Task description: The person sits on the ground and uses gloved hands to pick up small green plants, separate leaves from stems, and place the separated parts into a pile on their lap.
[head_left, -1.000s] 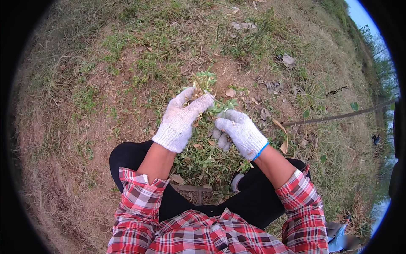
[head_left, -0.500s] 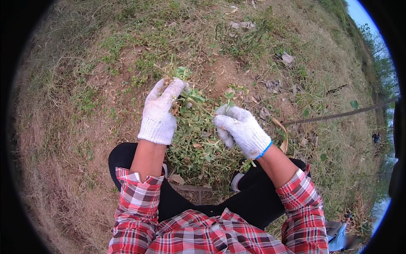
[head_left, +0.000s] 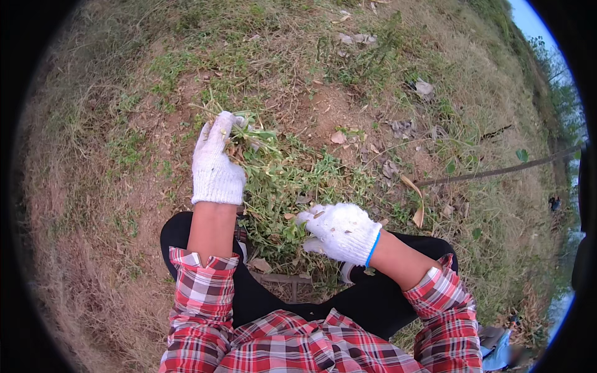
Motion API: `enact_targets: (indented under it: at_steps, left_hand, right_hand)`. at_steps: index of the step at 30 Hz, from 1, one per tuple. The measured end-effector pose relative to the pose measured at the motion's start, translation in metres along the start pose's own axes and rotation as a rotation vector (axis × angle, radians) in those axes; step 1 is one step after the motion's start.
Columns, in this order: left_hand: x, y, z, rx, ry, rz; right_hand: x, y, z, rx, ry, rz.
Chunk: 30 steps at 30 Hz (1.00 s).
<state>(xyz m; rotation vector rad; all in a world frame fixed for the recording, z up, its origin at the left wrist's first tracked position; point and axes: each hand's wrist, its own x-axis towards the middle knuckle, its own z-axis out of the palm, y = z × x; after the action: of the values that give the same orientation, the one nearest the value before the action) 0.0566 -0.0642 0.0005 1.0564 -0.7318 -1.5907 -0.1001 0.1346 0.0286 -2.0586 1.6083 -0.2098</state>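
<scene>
My left hand [head_left: 217,161], in a white knit glove, is closed round a bunch of uprooted green plants [head_left: 264,138], with thin pale stems sticking out past its fingers. Below and beside it spreads a heap of leafy green plants [head_left: 273,214] on the ground between my legs. Low over the right side of this heap is my gloved right hand [head_left: 343,233], its back turned up. Its thumb and forefinger stand apart, and I see nothing held between them; the other fingers are hidden. Bits of dry leaf cling to that glove.
Before my feet, a brown bar-like piece [head_left: 293,280] lies low. A long dark stick [head_left: 497,169] reaches in from the right, near a curled dry leaf [head_left: 419,214]. Beyond are reddish soil [head_left: 326,112], dry grass and fallen leaves. Something light blue [head_left: 497,354] lies behind on the right.
My left hand has moved slightly left with its bunch of plants. The right hand has come down and nearer to me, from beside that bunch to the heap, and turned its back up.
</scene>
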Motion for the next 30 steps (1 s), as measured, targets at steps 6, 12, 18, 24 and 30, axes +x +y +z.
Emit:
enact_targets:
  at_steps: [6, 12, 18, 24, 30]
  left_hand:
    - [-0.015, 0.006, 0.017, -0.12, -0.038, -0.123]
    - [-0.026, 0.004, 0.019, 0.053, -0.159, -0.164]
    - [-0.041, -0.019, 0.015, 0.687, -0.46, -0.11]
    - [-0.062, -0.014, 0.03, 0.761, -0.802, -0.198]
    - [-0.061, -0.018, 0.027, 0.818, -0.89, -0.226]
  right_hand:
    - [0.004, 0.028, -0.027, 0.055, 0.27, 0.143]
    - [0.001, 0.025, -0.05, 1.097, 0.486, 0.322]
    - [0.004, 0.024, -0.061, 1.342, 0.496, 0.374]
    - [0.006, 0.017, -0.056, 1.305, 0.551, 0.387]
    - [0.006, 0.024, -0.048, 1.323, 0.507, 0.345]
